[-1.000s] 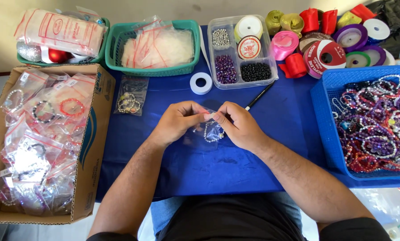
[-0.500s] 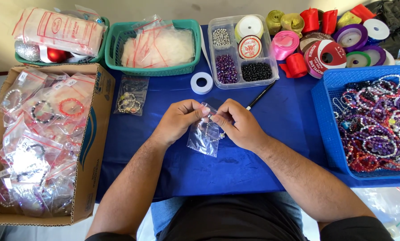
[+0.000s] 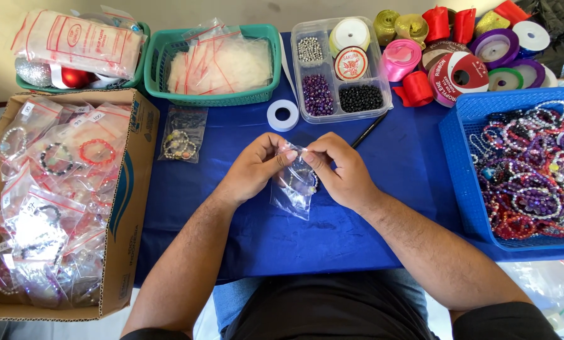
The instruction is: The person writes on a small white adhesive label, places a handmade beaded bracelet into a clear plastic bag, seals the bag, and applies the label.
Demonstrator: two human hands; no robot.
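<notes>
Hands meet at frame centre: left hand (image 3: 255, 167) and right hand (image 3: 340, 170) both pinch the top edge of a small clear bag (image 3: 292, 189) holding a bracelet, above the blue cloth (image 3: 231, 208).

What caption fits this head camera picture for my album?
Both hands, left hand and right hand, pinch a small clear bag over a blue table.

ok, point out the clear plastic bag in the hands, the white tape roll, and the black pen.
clear plastic bag (image 3: 292, 192): head view, on the bag's lower half below the fingers.
white tape roll (image 3: 283, 115): head view, on the ring's rim.
black pen (image 3: 370, 130): head view, mid-shaft.
</notes>
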